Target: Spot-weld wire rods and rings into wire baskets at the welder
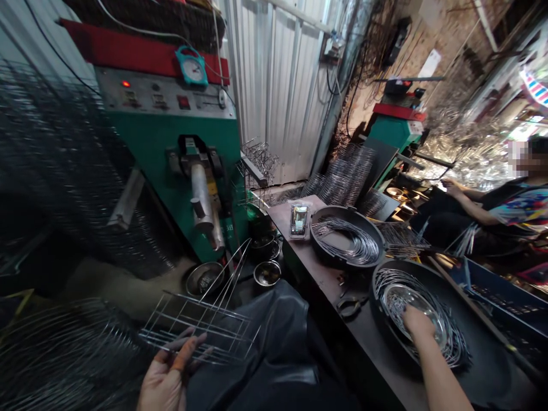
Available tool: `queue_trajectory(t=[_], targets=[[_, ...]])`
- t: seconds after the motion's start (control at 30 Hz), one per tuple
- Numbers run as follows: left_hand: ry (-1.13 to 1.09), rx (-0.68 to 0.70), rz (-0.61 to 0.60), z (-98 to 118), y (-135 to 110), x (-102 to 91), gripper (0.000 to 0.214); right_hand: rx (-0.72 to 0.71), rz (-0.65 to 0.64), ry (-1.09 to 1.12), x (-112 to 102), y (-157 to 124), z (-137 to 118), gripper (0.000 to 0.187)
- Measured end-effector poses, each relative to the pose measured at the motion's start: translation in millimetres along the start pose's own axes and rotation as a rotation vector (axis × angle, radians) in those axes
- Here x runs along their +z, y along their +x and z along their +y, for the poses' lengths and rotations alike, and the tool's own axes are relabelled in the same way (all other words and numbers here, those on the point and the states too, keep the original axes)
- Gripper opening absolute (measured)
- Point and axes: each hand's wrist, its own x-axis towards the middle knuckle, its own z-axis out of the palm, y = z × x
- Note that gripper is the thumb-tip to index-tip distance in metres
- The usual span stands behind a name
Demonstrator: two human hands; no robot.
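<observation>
My left hand [171,365] is closed on the near edge of a wire rack [201,319], a grid of thin metal rods with longer rods slanting up from it. The rack sits above my dark apron [261,342]. To the right, my right hand [417,323] reaches down into a shiny metal bowl [437,311] of small metal wire pieces [398,302]. Its fingers point down and are hidden. That bowl stands in a big black round tray [492,365], with bent wires [458,342] lying around it.
A second black tray [381,228] holds wire rings. Pliers [350,307] and a phone [298,221] lie on the bench [319,279]. Ahead stands a green welding machine [149,142]; small bowls [268,274] rest below it. Stacked wire racks [64,354] crowd the left. Another person [509,200] sits right.
</observation>
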Motion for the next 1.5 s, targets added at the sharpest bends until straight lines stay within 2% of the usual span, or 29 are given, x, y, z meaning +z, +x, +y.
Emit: queue_trajectory(t=[0.07, 0.13, 0.23, 0.33, 0.4, 0.47, 0.57, 0.77, 0.97, 1.2, 1.5], targets=[[-0.006, 0.012, -0.002, -1.3, 2.7, 1.5, 0.039, -0.136, 0.043, 0.175, -16.3, -18.1, -36.1, 0.021], [0.000, 0.031, -0.009, -3.4, 4.8, 3.4, 0.039, -0.384, 0.014, 0.487, -30.2, -44.3, -89.9, 0.019], [0.012, 0.056, -0.030, -7.7, 5.3, 4.9, 0.036, -0.642, -0.235, 0.908, -38.8, -94.8, -187.1, 0.025], [-0.003, 0.052, -0.044, -11.1, 2.8, 3.4, 0.037, -0.829, -0.513, 1.093, -34.4, -146.8, -274.6, 0.023], [-0.023, 0.046, -0.025, -11.7, 0.3, 1.4, 0.039, -0.876, -0.678, 1.164, -28.9, -175.3, -316.5, 0.021], [-0.044, 0.048, 0.004, -10.8, -1.7, -0.8, 0.038, -0.906, -0.776, 1.183, -24.0, -195.8, -343.8, 0.022], [-0.066, 0.068, 0.023, -8.4, -2.2, -3.6, 0.034, -0.948, -0.861, 1.184, -20.0, -211.8, -363.9, 0.024], [-0.106, 0.062, 0.021, -8.4, 6.2, -6.7, 0.033, -0.916, -0.943, 1.257, -20.6, -217.9, -377.7, 0.030], [-0.112, 0.033, 0.015, -8.5, 17.3, -3.0, 0.033, -0.893, -0.960, 1.272, -17.3, -219.3, -393.6, 0.032], [-0.113, 0.008, 0.054, -5.6, 28.3, 1.2, 0.034, -0.936, -0.942, 1.309, -8.0, -220.8, -410.9, 0.032], [-0.150, -0.039, 0.072, -5.8, 39.6, -1.1, 0.037, -0.882, -1.019, 1.373, -12.7, -229.1, -425.2, 0.028]])
